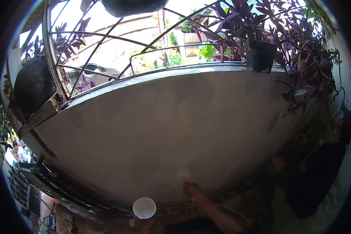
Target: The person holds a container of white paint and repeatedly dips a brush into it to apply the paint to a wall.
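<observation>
My right hand (191,189) is closed around the handle of a paintbrush (183,174). The brush's pale, wide head is up against the lower part of a low, greyish wall (163,117); its bristles are hard to make out in the shade. Below and to the left, my left hand (145,224) is dim and partly hidden under a round white tub (144,208), which it holds upright. The inside of the tub looks white.
A metal lattice (142,50) rises above the wall's ledge. Purple-leaved plants hang at the upper right around a black pot (260,56). Another dark pot (35,87) is at the left. Dark clothing (318,179) of a person shows on the right; another person (21,152) is far left.
</observation>
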`<state>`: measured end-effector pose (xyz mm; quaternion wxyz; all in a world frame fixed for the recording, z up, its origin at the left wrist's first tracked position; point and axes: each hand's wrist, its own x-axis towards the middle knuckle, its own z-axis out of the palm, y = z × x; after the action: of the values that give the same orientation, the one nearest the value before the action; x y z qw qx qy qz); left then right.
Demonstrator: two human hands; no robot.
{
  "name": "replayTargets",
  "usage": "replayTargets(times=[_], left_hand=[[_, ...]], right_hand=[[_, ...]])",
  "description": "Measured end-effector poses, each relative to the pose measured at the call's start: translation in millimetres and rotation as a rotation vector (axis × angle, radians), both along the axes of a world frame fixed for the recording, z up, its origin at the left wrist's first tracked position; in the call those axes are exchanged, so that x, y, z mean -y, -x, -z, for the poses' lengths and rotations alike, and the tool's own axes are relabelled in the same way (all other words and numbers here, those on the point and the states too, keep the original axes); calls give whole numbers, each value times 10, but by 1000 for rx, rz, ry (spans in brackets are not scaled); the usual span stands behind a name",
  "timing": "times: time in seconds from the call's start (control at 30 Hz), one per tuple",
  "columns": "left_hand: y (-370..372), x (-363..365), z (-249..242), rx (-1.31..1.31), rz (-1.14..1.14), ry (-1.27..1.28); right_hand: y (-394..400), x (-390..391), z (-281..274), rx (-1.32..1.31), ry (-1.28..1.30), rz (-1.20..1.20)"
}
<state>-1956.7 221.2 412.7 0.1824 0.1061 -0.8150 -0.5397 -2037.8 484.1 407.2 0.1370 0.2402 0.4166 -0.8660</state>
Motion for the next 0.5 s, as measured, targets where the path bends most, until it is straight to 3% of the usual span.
replayTargets(times=[0.03,0.1,0.17,0.23,0.3,0.33,0.37,0.43,0.5], left_hand=[[2,0,-10,-3,0,1],[107,14,-64,-32,70,-8],[133,-5,-68,-44,130,-26],[95,24,56,-36,163,-35],[123,65,302,-139,91,72],[119,70,345,-170,69,108],[125,22,290,-162,118,-15],[92,-55,311,-146,159,-145],[33,-60,400,-126,18,77]], right_hand=[[-313,-172,697,-462,-579,-115],[-355,-259,852,-937,-1162,-211],[-13,-191,3,168,-89,76],[210,-399,-877,-143,142,47],[186,-488,-1816,-278,309,-65],[11,-472,-2299,-393,194,-87],[-172,-457,-2715,-504,75,-110],[-328,-558,-3179,-788,45,-120],[-201,-677,-3287,-823,3,-112]])
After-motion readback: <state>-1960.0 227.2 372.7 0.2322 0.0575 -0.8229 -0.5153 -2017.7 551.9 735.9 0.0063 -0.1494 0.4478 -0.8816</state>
